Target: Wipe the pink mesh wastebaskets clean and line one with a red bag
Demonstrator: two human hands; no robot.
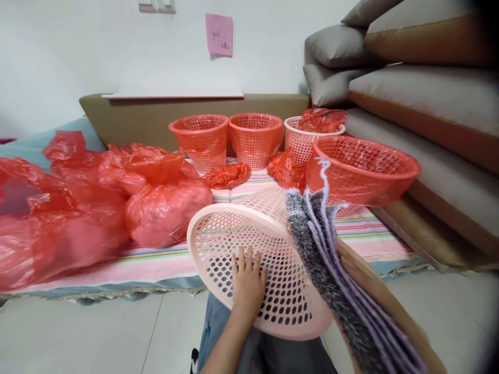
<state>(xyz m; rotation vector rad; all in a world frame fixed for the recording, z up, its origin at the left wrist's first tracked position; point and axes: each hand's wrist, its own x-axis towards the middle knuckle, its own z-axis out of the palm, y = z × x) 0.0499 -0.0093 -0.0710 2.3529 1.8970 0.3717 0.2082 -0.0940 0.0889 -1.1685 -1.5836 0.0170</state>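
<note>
A pale pink plastic mesh basket [249,208] lies tilted over my lap, its mouth toward me. My left hand [248,280] reaches into it, fingers spread flat against the mesh wall. To the right of the basket, a folded grey and purple knit cloth [319,244] with frayed ends runs along my right forearm. My right hand [343,254] is behind and under this cloth and appears to hold it. Its fingers are mostly hidden. The cloth's far end overlaps the basket's right side.
Red-bag-lined baskets [255,135] stand at the back, with another lined basket [362,166] at right. Filled red plastic bags [163,202] sit at left. Crumpled red bags [226,175] lie on the striped cloth [156,267]. Grey and brown cushions [429,98] are stacked at right.
</note>
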